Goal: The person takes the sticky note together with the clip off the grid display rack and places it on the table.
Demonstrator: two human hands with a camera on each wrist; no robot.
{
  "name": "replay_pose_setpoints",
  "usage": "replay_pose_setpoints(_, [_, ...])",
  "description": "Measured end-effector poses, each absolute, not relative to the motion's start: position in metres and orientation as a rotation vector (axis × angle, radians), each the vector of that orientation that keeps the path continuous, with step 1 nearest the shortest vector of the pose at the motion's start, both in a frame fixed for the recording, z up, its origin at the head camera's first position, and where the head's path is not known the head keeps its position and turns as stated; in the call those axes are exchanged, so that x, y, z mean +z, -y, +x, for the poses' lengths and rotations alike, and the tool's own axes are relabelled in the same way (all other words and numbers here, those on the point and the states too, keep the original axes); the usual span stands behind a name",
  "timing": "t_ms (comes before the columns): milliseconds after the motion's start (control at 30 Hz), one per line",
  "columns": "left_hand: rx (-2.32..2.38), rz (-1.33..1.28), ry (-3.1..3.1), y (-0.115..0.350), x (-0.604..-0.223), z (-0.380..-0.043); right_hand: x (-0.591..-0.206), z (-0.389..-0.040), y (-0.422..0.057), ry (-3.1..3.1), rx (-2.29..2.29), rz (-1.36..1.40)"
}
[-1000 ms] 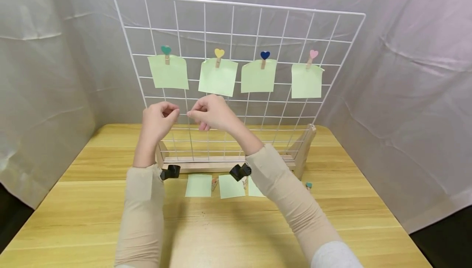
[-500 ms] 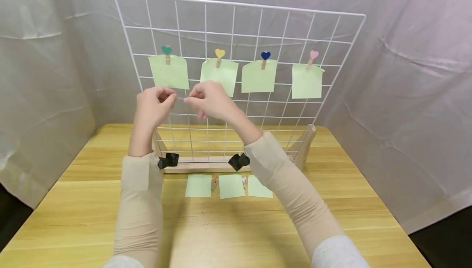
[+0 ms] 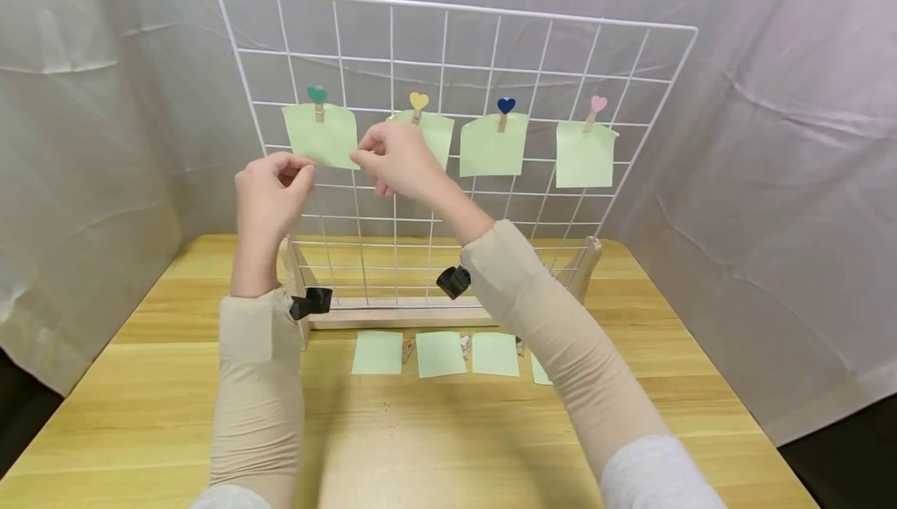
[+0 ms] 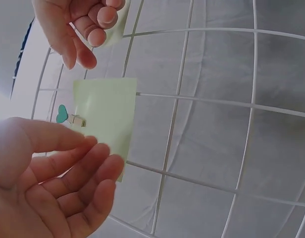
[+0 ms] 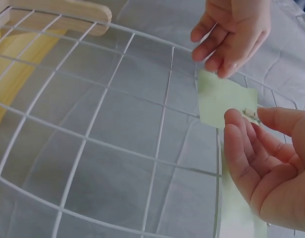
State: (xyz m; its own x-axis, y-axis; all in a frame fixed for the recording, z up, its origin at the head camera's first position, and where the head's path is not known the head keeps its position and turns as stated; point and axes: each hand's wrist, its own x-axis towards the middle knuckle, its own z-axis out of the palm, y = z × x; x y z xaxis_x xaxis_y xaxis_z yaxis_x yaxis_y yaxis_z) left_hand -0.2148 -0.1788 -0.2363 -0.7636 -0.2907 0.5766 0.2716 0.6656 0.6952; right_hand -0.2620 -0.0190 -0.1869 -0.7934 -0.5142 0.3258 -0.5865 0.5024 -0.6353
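My left hand (image 3: 273, 190) is raised before the left part of a white wire grid (image 3: 490, 69), thumb and fingers loosely bent and nothing seen between them. To its right is my right hand (image 3: 399, 155), also loosely curled and empty, in front of the grid. It partly covers a green note (image 3: 437, 131) under a yellow heart clothespin (image 3: 419, 101). Nearest to both hands is another green note (image 4: 105, 109), pinned by a teal heart clothespin (image 4: 62, 114). In the right wrist view, my right fingers (image 5: 236, 148) overlap that note (image 5: 224, 96).
Two more notes hang on the right, under a navy heart clothespin (image 3: 506, 106) and a pink heart clothespin (image 3: 598, 104). Several green notes (image 3: 378, 352) and small clothespins (image 3: 466, 347) lie in a row on the wooden table (image 3: 392, 431). A wooden base (image 3: 392, 317) supports the grid.
Both hands have risen along the grid, and the gap between them has widened as the left hand moved left. The hanging notes stay put.
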Motion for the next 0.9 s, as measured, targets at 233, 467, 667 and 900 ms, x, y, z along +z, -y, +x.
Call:
replay_pose_setpoints(233, [-1.193, 0.103, 2.009, 0.181, -0.236, -0.216, -0.181, -0.264, 0.024, 2.65, 1.205, 0.955])
replay_pose_setpoints(467, [-1.289, 0.128, 1.847, 0.183, -0.238, -0.224, -0.171, -0.266, 0.031, 2.598, 1.214, 0.893])
replay_pose_setpoints(667, [-1.504, 0.056, 1.73, 0.184, -0.239, -0.23, -0.168, -0.268, 0.033, 2.562, 1.398, 0.892])
replay_pose_setpoints(900, [-1.798, -0.039, 1.562, 0.185, -0.241, -0.232, -0.168, -0.27, 0.036, 2.508, 1.387, 0.927])
